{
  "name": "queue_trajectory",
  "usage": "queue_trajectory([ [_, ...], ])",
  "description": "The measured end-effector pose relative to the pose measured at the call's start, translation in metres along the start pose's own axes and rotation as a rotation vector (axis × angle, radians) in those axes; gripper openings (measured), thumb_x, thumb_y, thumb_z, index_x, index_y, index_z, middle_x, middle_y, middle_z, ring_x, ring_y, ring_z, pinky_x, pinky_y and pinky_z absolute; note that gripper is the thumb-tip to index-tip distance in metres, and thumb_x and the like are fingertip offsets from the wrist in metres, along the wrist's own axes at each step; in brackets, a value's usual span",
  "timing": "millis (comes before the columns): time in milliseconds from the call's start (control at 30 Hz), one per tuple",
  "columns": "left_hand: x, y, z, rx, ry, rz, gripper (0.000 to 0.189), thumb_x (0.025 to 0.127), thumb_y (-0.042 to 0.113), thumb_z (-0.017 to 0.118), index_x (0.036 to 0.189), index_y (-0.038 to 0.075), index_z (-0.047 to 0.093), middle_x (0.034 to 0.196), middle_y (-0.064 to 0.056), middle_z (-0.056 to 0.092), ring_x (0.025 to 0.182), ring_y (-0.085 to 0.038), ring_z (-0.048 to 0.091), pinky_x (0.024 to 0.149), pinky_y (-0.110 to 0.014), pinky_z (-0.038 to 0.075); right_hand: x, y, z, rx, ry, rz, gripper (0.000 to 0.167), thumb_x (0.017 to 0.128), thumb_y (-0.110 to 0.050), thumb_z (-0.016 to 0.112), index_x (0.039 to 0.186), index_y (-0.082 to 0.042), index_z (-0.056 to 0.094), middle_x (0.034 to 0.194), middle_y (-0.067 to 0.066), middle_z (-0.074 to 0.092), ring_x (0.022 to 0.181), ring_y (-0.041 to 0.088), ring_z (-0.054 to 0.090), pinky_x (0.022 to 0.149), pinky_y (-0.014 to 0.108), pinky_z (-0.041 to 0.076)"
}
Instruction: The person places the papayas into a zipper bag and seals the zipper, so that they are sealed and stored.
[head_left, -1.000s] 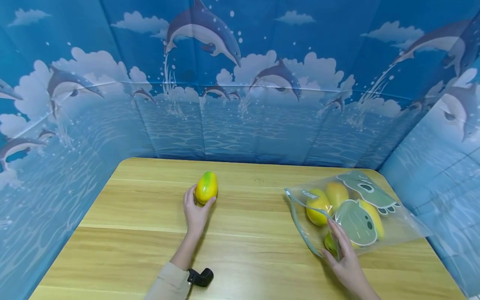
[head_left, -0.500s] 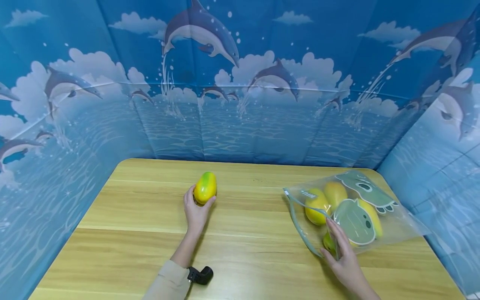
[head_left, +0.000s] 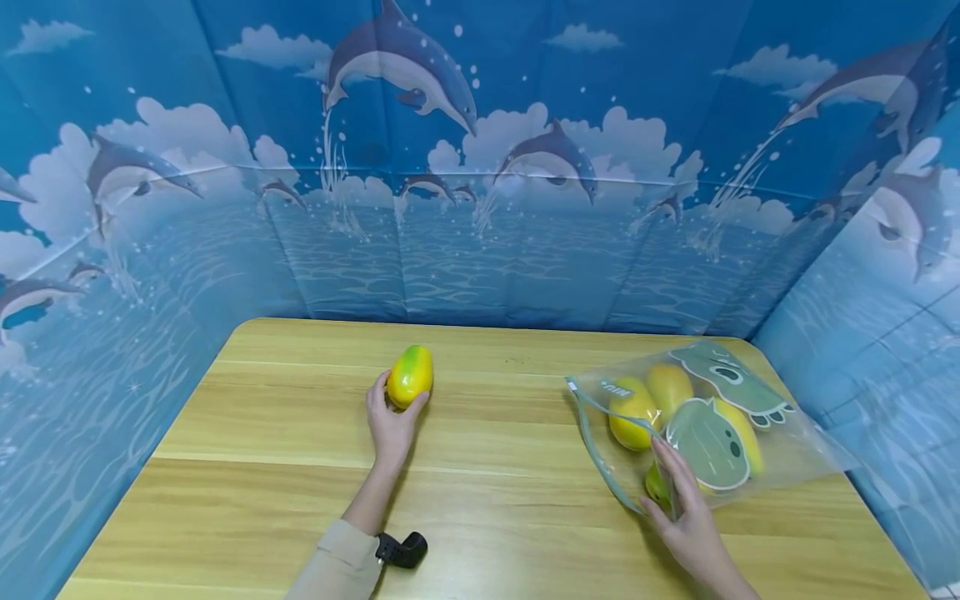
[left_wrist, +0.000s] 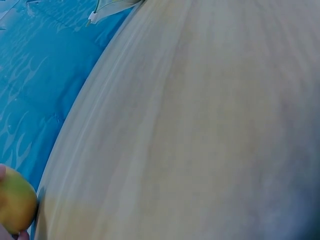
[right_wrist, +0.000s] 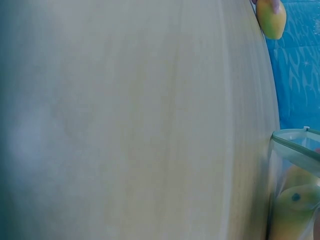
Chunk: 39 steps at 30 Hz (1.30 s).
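Mango [head_left: 410, 375] sits centre-left of the head frame on the wooden table [head_left: 495, 517], yellow with a green top. We see the left hand [head_left: 392, 421] cupped around its near side, thumb on one flank and fingers on the other, so it grips the fruit; the fruit's underside and the contact with the table are hidden by the hand.

Right hand [head_left: 686, 521] is at lower right, fingers laid fairly straight on the clear zip bag [head_left: 795, 450], pressing the near edge by its open mouth. We cannot tell whether the thumb pinches the plastic: it lies under the bag edge. The wrist is cut off by the bottom of the frame.

Inside the bag we count at least three more mangoes [head_left: 632, 414]; green cartoon prints on the plastic cover parts of them, so the exact number is unclear.

Left wrist view is mostly blurred tabletop; only a slice of the mango shows at lower left, with a fingertip at the very corner. Right wrist view is also smeared: mango at the upper right edge, bag mouth cropped at lower right.

Dolphin-print backdrop [head_left: 480, 167] encloses the table on three sides.
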<state>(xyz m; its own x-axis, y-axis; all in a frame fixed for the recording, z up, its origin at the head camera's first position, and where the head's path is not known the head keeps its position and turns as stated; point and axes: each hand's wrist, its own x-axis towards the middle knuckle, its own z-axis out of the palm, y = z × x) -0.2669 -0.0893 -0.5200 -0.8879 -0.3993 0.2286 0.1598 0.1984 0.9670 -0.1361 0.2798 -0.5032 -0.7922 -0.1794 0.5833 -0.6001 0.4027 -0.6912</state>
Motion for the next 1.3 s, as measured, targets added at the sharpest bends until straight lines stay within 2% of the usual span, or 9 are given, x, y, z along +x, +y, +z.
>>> queue_trajectory([
  [167,-0.002,0.004,0.001,-0.026,-0.014,0.001,0.068,0.071,0.011,0.079,0.128,0.005,0.044,0.122,-0.015,0.042,0.11,-0.029,0.045,0.095,-0.043,0.043,-0.001,0.001,0.0,0.009,0.003,0.0,0.092,0.054,0.039,0.054,0.137,0.013,0.022,0.147,0.012,0.021,0.135,0.006,0.018,0.103,0.012,0.022],
  [300,-0.009,0.025,0.0,-0.07,-0.054,0.004,0.066,0.071,0.007,0.078,0.127,0.001,0.045,0.122,-0.019,0.042,0.106,-0.033,0.046,0.093,-0.046,0.043,-0.001,0.001,0.0,0.005,0.005,-0.001,0.092,0.054,0.039,0.054,0.137,0.013,0.023,0.147,0.012,0.022,0.135,0.006,0.019,0.103,0.013,0.022],
  [433,-0.018,0.047,-0.001,-0.119,-0.126,-0.008,0.064,0.071,0.002,0.076,0.126,-0.002,0.046,0.121,-0.022,0.043,0.106,-0.036,0.046,0.092,-0.047,0.043,-0.001,0.001,0.0,0.007,0.006,0.003,0.092,0.055,0.038,0.054,0.137,0.013,0.023,0.147,0.013,0.021,0.135,0.006,0.019,0.103,0.012,0.022],
  [567,-0.024,0.055,0.003,-0.131,-0.226,-0.018,0.063,0.072,0.002,0.075,0.127,-0.003,0.045,0.123,-0.02,0.044,0.108,-0.035,0.045,0.091,-0.046,0.045,-0.001,0.0,0.0,-0.01,0.008,0.006,0.092,0.055,0.038,0.055,0.137,0.013,0.023,0.147,0.015,0.022,0.135,0.006,0.02,0.103,0.012,0.023],
  [767,-0.035,0.058,0.014,-0.117,-0.394,-0.013,0.063,0.072,0.002,0.075,0.127,-0.003,0.046,0.126,-0.019,0.045,0.108,-0.036,0.046,0.09,-0.045,0.047,0.0,-0.002,-0.001,-0.03,0.01,0.001,0.091,0.055,0.039,0.056,0.137,0.013,0.024,0.145,0.02,0.022,0.135,0.007,0.019,0.102,0.012,0.024],
  [967,-0.048,0.062,0.028,-0.117,-0.559,0.038,0.063,0.071,0.003,0.076,0.127,-0.005,0.046,0.126,-0.02,0.047,0.107,-0.036,0.047,0.088,-0.043,0.048,0.0,-0.001,-0.001,-0.024,0.008,0.003,0.092,0.055,0.039,0.056,0.137,0.013,0.024,0.145,0.021,0.022,0.135,0.007,0.019,0.103,0.012,0.024],
  [1100,-0.057,0.062,0.039,-0.115,-0.647,0.063,0.061,0.072,0.004,0.076,0.125,-0.004,0.047,0.125,-0.019,0.048,0.105,-0.035,0.049,0.086,-0.04,0.049,0.0,-0.001,-0.001,-0.033,0.009,0.008,0.093,0.054,0.038,0.056,0.137,0.012,0.024,0.145,0.022,0.022,0.135,0.007,0.019,0.102,0.012,0.024],
  [1300,-0.069,0.041,0.068,-0.124,-0.734,0.086,0.061,0.071,0.007,0.077,0.126,0.004,0.05,0.125,-0.012,0.049,0.107,-0.028,0.05,0.086,-0.032,0.05,0.0,-0.001,-0.001,-0.026,0.015,0.008,0.093,0.054,0.039,0.056,0.137,0.012,0.025,0.145,0.022,0.023,0.135,0.007,0.02,0.102,0.012,0.024],
])
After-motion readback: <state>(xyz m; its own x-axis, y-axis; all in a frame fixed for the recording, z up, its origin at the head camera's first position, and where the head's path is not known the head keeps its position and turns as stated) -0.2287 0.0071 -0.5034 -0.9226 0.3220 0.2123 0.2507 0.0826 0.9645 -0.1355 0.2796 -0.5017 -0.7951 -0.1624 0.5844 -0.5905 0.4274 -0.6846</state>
